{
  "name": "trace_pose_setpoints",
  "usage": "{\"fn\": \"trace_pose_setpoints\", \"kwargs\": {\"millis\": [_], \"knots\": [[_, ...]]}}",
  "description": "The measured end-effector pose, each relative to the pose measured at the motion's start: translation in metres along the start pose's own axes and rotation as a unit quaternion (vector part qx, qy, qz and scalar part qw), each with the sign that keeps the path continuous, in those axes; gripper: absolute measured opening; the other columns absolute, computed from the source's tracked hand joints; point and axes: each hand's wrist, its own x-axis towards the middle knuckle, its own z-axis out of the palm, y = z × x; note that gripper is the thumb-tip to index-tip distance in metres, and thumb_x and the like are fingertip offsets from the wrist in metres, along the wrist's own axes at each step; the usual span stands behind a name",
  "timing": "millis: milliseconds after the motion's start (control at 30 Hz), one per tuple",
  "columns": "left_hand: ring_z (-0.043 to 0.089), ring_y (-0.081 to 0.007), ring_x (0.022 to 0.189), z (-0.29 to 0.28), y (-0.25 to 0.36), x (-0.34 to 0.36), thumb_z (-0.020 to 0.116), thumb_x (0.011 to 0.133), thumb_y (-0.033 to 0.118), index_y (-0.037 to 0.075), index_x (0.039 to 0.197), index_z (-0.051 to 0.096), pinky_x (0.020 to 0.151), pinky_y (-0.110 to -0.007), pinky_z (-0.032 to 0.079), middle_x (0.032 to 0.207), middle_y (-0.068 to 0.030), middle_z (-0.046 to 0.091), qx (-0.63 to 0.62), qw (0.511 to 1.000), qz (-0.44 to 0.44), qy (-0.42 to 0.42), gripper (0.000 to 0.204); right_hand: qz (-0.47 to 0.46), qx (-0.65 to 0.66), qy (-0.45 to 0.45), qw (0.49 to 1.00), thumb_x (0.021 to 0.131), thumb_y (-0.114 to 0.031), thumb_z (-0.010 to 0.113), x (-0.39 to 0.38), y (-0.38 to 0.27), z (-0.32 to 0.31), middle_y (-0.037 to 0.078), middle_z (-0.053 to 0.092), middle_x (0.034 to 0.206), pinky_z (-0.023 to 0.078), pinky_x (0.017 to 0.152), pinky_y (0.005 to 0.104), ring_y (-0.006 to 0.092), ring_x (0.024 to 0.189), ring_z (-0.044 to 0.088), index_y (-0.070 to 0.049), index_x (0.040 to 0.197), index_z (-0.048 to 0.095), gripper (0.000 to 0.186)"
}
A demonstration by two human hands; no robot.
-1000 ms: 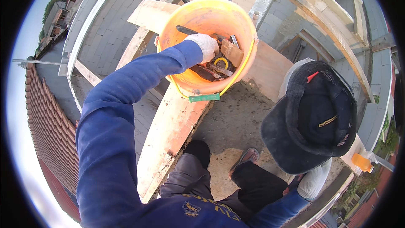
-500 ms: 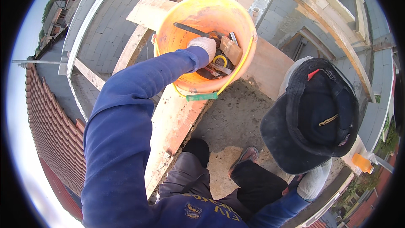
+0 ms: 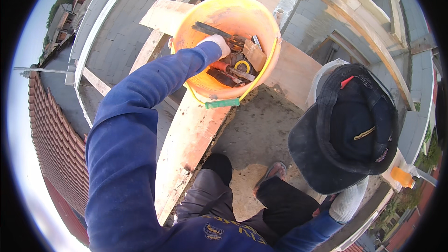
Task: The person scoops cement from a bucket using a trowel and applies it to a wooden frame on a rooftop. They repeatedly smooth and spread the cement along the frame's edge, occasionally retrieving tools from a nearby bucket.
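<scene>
My left hand [image 3: 217,45], in a pale glove, reaches into an orange bucket [image 3: 198,77] holding mixed hand tools. Its fingers look curled down among the tools, but what they grip is hidden. Beside it lie long dark bars or handles [image 3: 211,29]. A yellow tape roll [image 3: 242,66], a brown block [image 3: 255,56] and a red-handled tool [image 3: 218,66] lie close by in the bucket. My right hand [image 3: 347,203], also gloved, is at the lower right behind an upturned black cap [image 3: 350,126]. The cap covers its fingers, so I cannot tell whether it holds the cap.
The bucket's yellow handle with a green grip [image 3: 222,103] hangs toward me. Under the bucket runs a wooden plank [image 3: 186,144]. A pale rounded object [image 3: 322,81] shows behind the cap. An orange bottle [image 3: 402,177] stands far right. Wooden beams [image 3: 354,18] and block walls surround a drop.
My left hand has moved a little left and up inside the bucket, uncovering more of the tools, including a red-handled one. The right hand and the cap have hardly moved.
</scene>
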Motion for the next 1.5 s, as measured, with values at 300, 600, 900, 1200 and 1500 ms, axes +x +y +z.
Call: {"fn": "trace_pose_setpoints", "kwargs": {"millis": [300,600,900,1200,1500], "knots": [[0.078,-0.0383,0.11,-0.016,0.015,-0.048,0.075,0.092,0.02,0.007,0.125,0.08,0.093,-0.049,0.062,0.117,-0.0244,0.08,0.133,0.991,0.032,-0.013,0.036,0.017,0.004,0.016,1.0,0.11,-0.027,0.056,-0.004,-0.002,-0.002,0.004,0.068,0.076,0.039,0.045,0.0267,0.0108,0.049,0.052,-0.013,0.148,0.061,0.041],[0.079,-0.0373,0.11,0.017,0.027,-0.033,0.078,0.089,0.018,0.003,0.12,0.082,0.096,-0.048,0.062,0.117,-0.0231,0.081,-0.002,0.997,-0.066,0.039,0.035,0.023,0.01,-0.008,1.0,0.111,-0.028,0.055,0.001,-0.006,-0.003,0.007,0.071,0.079,0.039,0.045,0.027,0.0129,0.05,0.055,-0.012,0.147,0.06,0.04],[0.081,-0.0319,0.105,0.027,0.037,-0.015,0.072,0.094,0.029,0.004,0.118,0.083,0.095,-0.043,0.062,0.113,-0.0174,0.083,-0.001,0.991,-0.127,0.029,0.036,0.027,-0.002,0.01,1.0,0.111,-0.024,0.055,0.002,0.004,-0.012,0.007,0.071,0.081,0.039,0.043,0.0277,0.0135,0.048,0.054,-0.01,0.144,0.061,0.037],[0.082,-0.0303,0.095,-0.001,0.028,-0.005,0.071,0.093,0.03,0.006,0.115,0.083,0.087,-0.043,0.062,0.105,-0.0165,0.083,0.037,0.991,-0.096,-0.085,0.036,-0.005,-0.015,0.012,1.0,0.112,-0.033,0.055,-0.011,0.017,-0.021,0.004,0.067,0.08,0.038,0.046,0.0286,0.0107,0.049,0.048,-0.015,0.149,0.062,0.042],[0.076,-0.0349,0.124,0.021,0.031,-0.024,0.077,0.091,0.025,0.007,0.127,0.081,0.106,-0.044,0.059,0.13,-0.0198,0.079,-0.002,0.993,-0.118,0.022,0.041,0.055,-0.028,0.033,0.998,0.113,-0.037,0.053,-0.016,0.024,-0.034,0.003,0.07,0.087,0.038,0.047,0.028,0.0094,0.051,0.047,-0.017,0.155,0.06,0.047]]}}
